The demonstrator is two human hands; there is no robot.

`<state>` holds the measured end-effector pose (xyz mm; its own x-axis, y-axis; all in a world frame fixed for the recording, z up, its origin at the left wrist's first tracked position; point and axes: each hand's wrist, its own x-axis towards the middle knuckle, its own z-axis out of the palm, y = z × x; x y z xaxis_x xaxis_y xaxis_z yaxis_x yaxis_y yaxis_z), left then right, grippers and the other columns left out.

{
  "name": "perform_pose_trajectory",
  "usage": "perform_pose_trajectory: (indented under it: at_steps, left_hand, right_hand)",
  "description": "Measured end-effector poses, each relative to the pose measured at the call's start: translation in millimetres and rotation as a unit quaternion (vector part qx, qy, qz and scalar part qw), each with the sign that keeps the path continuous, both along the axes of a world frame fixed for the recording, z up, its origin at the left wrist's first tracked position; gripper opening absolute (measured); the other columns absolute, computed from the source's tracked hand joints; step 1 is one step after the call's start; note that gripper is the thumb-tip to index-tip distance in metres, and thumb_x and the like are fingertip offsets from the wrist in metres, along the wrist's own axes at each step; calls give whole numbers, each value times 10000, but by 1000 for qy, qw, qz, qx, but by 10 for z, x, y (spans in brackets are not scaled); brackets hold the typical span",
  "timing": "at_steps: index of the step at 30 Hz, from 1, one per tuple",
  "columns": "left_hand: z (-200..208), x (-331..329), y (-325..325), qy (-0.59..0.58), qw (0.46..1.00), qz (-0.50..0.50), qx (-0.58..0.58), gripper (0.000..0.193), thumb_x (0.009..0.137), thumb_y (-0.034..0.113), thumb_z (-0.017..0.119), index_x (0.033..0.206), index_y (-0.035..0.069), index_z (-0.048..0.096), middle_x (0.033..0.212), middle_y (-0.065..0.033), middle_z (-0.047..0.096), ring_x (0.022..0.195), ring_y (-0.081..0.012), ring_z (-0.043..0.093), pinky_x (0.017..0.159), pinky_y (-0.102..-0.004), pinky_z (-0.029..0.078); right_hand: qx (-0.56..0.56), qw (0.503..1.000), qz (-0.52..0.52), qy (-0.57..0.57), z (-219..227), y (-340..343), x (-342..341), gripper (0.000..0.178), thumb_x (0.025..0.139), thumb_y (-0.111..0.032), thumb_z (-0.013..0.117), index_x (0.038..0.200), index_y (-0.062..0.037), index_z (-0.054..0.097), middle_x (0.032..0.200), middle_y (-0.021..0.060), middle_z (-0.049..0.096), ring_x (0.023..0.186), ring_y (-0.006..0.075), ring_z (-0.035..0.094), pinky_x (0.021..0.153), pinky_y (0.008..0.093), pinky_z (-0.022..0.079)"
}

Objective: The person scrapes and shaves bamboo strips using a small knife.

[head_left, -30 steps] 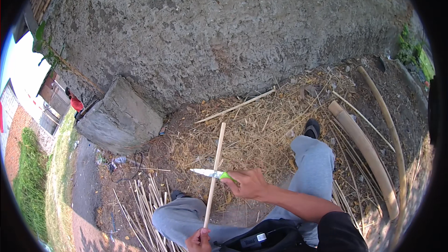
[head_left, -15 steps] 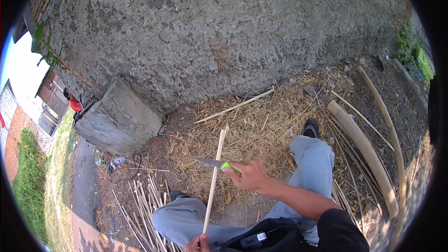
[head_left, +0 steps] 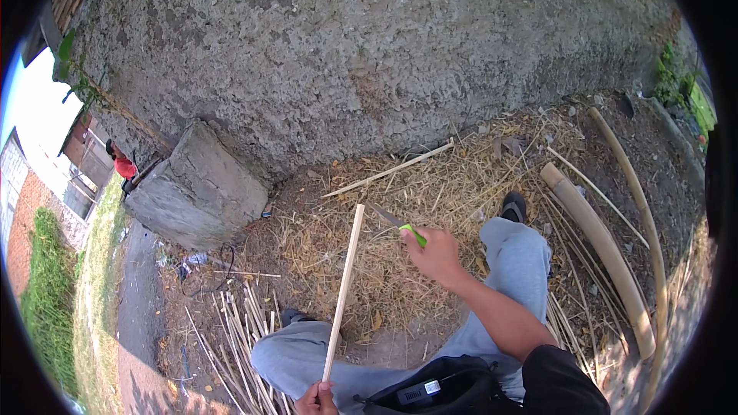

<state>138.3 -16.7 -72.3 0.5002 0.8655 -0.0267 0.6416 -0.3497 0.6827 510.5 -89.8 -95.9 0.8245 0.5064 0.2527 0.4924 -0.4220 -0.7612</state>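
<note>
My left hand, low in the view by my thigh, is closed round the lower end of a pale bamboo strip. The strip slants up and away between my knees, its far end free. My right hand grips a knife by its bright green handle. Its grey blade points up and left, close to the strip's far end but apart from it.
Split bamboo strips lie in a bundle beside my left leg. Thick bamboo poles rest at the right. Shavings cover the ground before a rough wall. A concrete block stands left; beyond it is a person in red.
My right hand has moved the knife up and to the right, off the strip it was crossing. The strip's far end has shifted slightly left and its lower end has risen a little.
</note>
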Motion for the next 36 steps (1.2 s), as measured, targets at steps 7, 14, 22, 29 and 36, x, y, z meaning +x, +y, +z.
perform_pose_trajectory:
  at_steps: [7, 14, 22, 29, 36]
  left_hand:
    - [111, -10, 57, -20, 995, 30, 96, 310, 975, 250, 551, 875, -24, 655, 573, -92, 479, 527, -182, 401, 501, -361, 363]
    - [-203, -1116, 947, -28, 934, 265, 237, 315, 982, 233, 534, 917, -23, 706, 738, -136, 685, 614, -244, 573, 583, -365, 455]
    - [-944, -2977, 2036, 434, 727, 256, 466, 449, 1000, 360, 513, 1248, 1, 617, 1250, -207, 628, 1093, -360, 627, 862, -459, 520]
    - [-352, -711, 763, -30, 950, 186, 249, 449, 1002, 346, 511, 1286, 5, 579, 1268, -209, 607, 1110, -343, 614, 881, -445, 510]
    - [-303, 10, -87, -99, 983, 96, 123, 456, 1005, 333, 509, 1325, 9, 541, 1287, -211, 587, 1127, -325, 601, 899, -430, 501]
  right_hand:
    - [192, 974, -39, 117, 140, -164, 236, 338, 962, -301, 616, 869, 5, 726, 522, -21, 463, 494, 51, 366, 449, 299, 281]
    - [233, 959, -41, 154, 212, -316, 336, 319, 982, -274, 597, 912, 9, 728, 566, -65, 469, 520, 22, 376, 456, 261, 277]
    - [279, 941, -41, 187, 260, -372, 448, 314, 985, -292, 600, 919, -10, 722, 584, -75, 466, 516, 12, 355, 457, 239, 260]
    - [286, 941, -157, 92, 455, -939, 428, 234, 910, -222, 710, 934, 10, 706, 645, -40, 548, 580, 19, 439, 514, 225, 340]
    - [201, 893, -399, -48, -444, -1974, -110, 134, 859, -77, 728, 956, 14, 716, 766, 78, 702, 688, 108, 635, 662, 270, 504]
